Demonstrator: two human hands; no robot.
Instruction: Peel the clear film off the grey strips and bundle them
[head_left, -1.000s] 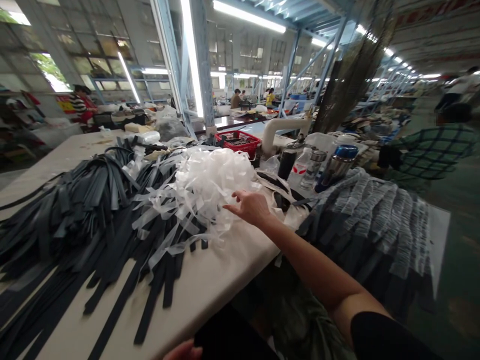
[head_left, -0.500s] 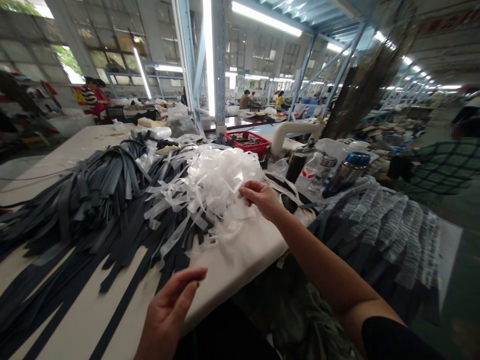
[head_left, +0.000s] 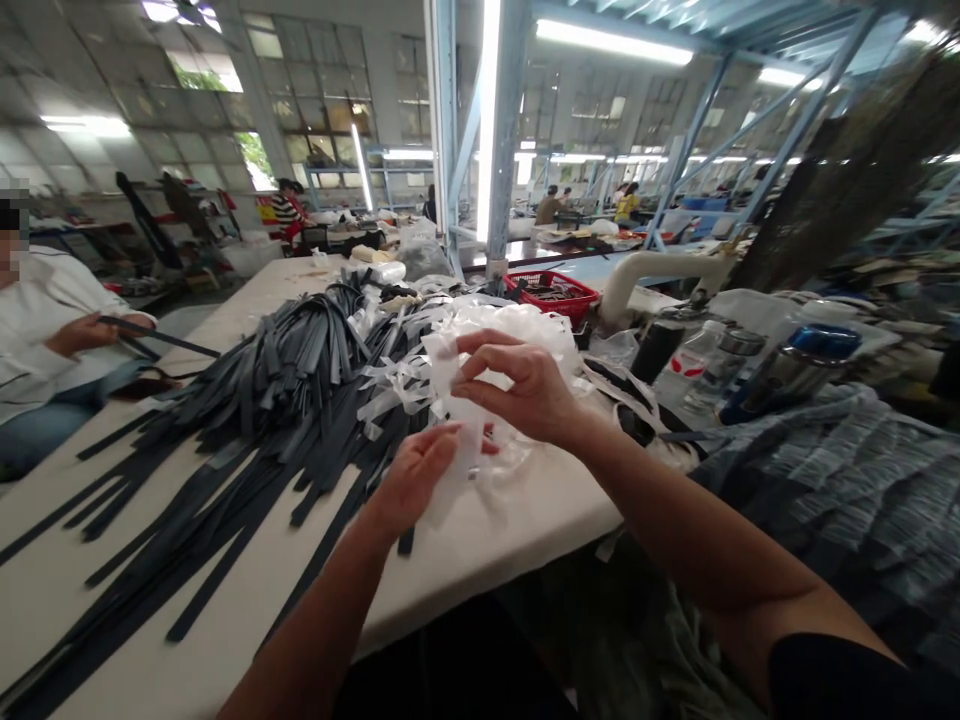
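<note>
A translucent white strip point(head_left: 442, 368) hangs in front of the pile, and the thumb and fingers of my right hand point(head_left: 521, 388) pinch its upper part. Lower down, my left hand point(head_left: 418, 472) has its fingers closed around the same strip's lower end. Just behind both hands lies a loose heap of curled white strips point(head_left: 529, 325) on the pale table point(head_left: 540, 515). To the left of it, dark grey fabric strips point(head_left: 292, 355) are bunched in a large pile, their long ends spreading toward the table's front.
At the left edge a co-worker's hands point(head_left: 79, 335) hold a dark strip. Behind the white heap stand a red basket point(head_left: 551, 292) and a blue metal post. A plastic bottle point(head_left: 694, 355) and a blue-lidded flask point(head_left: 799, 365) are to the right, beside plastic-covered dark strips point(head_left: 832, 480).
My right hand has drawn a white strip from the heap. My left hand has moved up and closed on its lower part. The view has turned left, bringing a co-worker into sight.
</note>
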